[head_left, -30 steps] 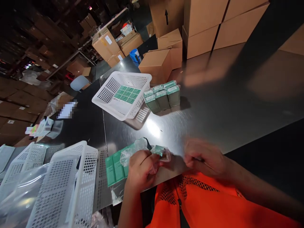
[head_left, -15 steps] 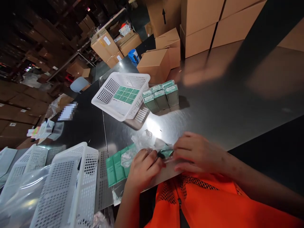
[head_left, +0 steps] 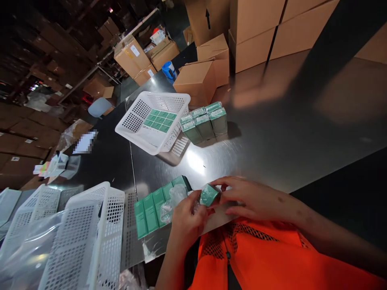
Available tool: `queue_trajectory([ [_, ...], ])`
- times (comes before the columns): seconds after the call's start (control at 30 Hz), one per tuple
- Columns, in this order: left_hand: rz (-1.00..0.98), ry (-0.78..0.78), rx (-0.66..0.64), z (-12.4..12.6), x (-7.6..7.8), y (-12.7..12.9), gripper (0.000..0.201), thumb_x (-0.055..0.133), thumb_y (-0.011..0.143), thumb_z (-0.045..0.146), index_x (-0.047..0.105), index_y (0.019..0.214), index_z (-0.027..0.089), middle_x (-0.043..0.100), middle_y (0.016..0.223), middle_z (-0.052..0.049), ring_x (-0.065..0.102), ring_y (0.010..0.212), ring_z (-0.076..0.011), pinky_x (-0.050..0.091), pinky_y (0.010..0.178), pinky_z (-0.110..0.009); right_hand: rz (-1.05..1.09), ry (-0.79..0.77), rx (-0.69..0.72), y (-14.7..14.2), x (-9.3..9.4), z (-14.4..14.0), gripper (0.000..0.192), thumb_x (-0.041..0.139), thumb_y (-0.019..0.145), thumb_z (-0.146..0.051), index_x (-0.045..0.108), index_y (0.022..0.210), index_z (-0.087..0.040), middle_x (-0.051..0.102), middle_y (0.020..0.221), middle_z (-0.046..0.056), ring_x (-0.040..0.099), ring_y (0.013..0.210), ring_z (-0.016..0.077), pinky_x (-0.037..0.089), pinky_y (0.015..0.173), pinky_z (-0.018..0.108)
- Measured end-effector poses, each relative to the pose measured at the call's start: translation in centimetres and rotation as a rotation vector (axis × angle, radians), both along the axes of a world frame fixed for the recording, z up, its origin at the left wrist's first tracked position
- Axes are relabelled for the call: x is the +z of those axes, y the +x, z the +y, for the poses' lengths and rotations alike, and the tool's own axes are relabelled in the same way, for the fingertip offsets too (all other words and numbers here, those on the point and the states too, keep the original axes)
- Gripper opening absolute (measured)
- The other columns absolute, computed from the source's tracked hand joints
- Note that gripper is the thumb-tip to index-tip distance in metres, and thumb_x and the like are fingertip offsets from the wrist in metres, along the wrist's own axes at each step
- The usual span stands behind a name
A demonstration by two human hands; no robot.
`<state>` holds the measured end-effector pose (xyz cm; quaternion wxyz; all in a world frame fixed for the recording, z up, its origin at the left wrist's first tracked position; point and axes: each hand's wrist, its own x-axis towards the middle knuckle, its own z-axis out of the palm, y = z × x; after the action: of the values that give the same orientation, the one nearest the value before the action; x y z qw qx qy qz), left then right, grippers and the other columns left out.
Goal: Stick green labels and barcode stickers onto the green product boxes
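Observation:
Between my two hands, near the table's front edge, is a small green box (head_left: 209, 195) with clear plastic over its end. My left hand (head_left: 188, 219) is closed at its left side, with crumpled clear plastic (head_left: 174, 201) bunched beyond the knuckles. The curled fingers of my right hand (head_left: 246, 198) grip the box from the right. A row of several green boxes (head_left: 150, 211) lies on the steel table to the left, partly covered by the crumpled plastic. Farther back stands a block of several green boxes (head_left: 205, 125) with shiny plastic on top.
Beside that block, a white perforated basket (head_left: 169, 143) holds several green boxes. More white baskets (head_left: 111, 225) stand at the lower left, with clear plastic sheeting (head_left: 33, 245). An open carton (head_left: 195, 78), a blue tape roll (head_left: 169, 70) and stacked cartons (head_left: 256, 28) are at the back.
The box between my hands has turned so its plastic-covered end shows. My left hand has shifted slightly right, and the loose plastic has sunk, uncovering more of the row.

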<state>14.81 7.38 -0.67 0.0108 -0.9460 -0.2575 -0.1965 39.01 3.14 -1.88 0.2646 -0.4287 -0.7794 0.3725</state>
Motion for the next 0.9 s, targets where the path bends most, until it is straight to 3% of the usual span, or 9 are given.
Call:
queue_trajectory([
  [0.17,-0.233,-0.264,0.097,-1.2,-1.6,0.0,0.006,0.057,0.087,0.019,0.061,0.083,0.019,0.073,0.108,-0.012,0.073,0.084,-0.0192,0.058,0.062,-0.027,0.150,-0.200,0.018,0.7,-1.1,-0.3,0.026,0.068,0.088,-0.038,0.071,0.110,-0.023,0.052,0.143,0.009,0.060,0.116,0.0261,0.052,0.087,0.035],
  [0.3,-0.349,-0.311,0.180,-2.0,-2.1,0.4,0.006,0.059,0.083,0.016,0.059,0.078,0.020,0.075,0.105,-0.012,0.075,0.084,-0.0223,0.061,0.061,-0.031,0.205,-0.323,-0.098,0.6,-1.1,-0.5,0.065,0.072,0.084,-0.046,0.047,0.137,-0.018,0.065,0.115,0.011,0.065,0.097,0.0231,0.053,0.079,0.032],
  [0.37,-0.369,-0.291,0.170,-2.2,-2.3,0.5,0.007,0.061,0.083,0.018,0.063,0.090,0.019,0.076,0.101,-0.012,0.075,0.080,-0.0233,0.061,0.058,-0.033,0.195,-0.286,-0.145,0.3,-0.8,-0.2,0.062,0.063,0.091,-0.050,0.043,0.141,-0.019,0.067,0.106,0.009,0.066,0.091,0.0220,0.052,0.077,0.033],
  [0.47,-0.389,-0.264,0.221,-2.4,-2.8,0.5,0.029,0.065,0.082,0.020,0.062,0.111,0.019,0.077,0.096,-0.010,0.075,0.075,-0.0228,0.061,0.058,-0.034,0.055,-0.091,-0.155,-0.5,-0.5,0.4,0.045,0.060,0.094,-0.039,0.051,0.137,-0.027,0.066,0.103,0.005,0.064,0.091,0.0225,0.050,0.079,0.034],
  [0.53,-0.402,-0.245,0.248,-2.5,-3.1,0.3,0.039,0.065,0.082,0.018,0.059,0.120,0.019,0.076,0.102,-0.010,0.075,0.083,-0.0236,0.062,0.064,-0.034,-0.061,0.008,-0.171,-1.2,-0.6,0.7,0.047,0.063,0.087,-0.020,0.055,0.133,-0.029,0.063,0.101,0.004,0.062,0.087,0.0217,0.049,0.074,0.032],
  [0.63,-0.408,-0.219,0.274,-3.0,-3.8,0.1,0.048,0.062,0.081,0.014,0.055,0.128,0.019,0.075,0.110,-0.011,0.074,0.092,-0.0247,0.061,0.070,-0.035,-0.115,0.022,-0.217,-2.1,-0.9,0.8,0.054,0.063,0.074,-0.005,0.058,0.124,-0.024,0.058,0.109,0.006,0.061,0.080,0.0184,0.048,0.068,0.029],
  [0.77,-0.401,-0.265,0.374,-4.0,-5.1,0.2,0.053,0.060,0.081,0.013,0.051,0.133,0.019,0.075,0.108,-0.012,0.075,0.089,-0.0239,0.060,0.069,-0.033,0.069,0.002,-0.220,-2.0,-1.0,0.6,0.055,0.079,0.072,-0.028,0.058,0.122,-0.020,0.051,0.128,0.011,0.062,0.092,0.0213,0.053,0.076,0.033],
  [0.83,-0.421,-0.349,0.425,-4.4,-5.6,0.3,0.060,0.060,0.081,0.013,0.045,0.139,0.019,0.074,0.112,-0.013,0.074,0.093,-0.0244,0.059,0.072,-0.034,0.189,0.028,-0.198,-1.7,-1.0,0.6,0.054,0.079,0.075,-0.040,0.060,0.122,-0.020,0.053,0.128,0.011,0.060,0.104,0.0245,0.052,0.085,0.036],
  [0.9,-0.430,-0.462,0.473,-4.7,-5.9,0.6,0.066,0.060,0.083,0.015,0.037,0.145,0.018,0.073,0.116,-0.014,0.074,0.096,-0.0243,0.058,0.074,-0.034,0.256,0.078,-0.191,-1.4,-1.0,0.7,0.041,0.072,0.084,-0.042,0.063,0.117,-0.020,0.059,0.121,0.010,0.057,0.111,0.0253,0.048,0.095,0.040],
])
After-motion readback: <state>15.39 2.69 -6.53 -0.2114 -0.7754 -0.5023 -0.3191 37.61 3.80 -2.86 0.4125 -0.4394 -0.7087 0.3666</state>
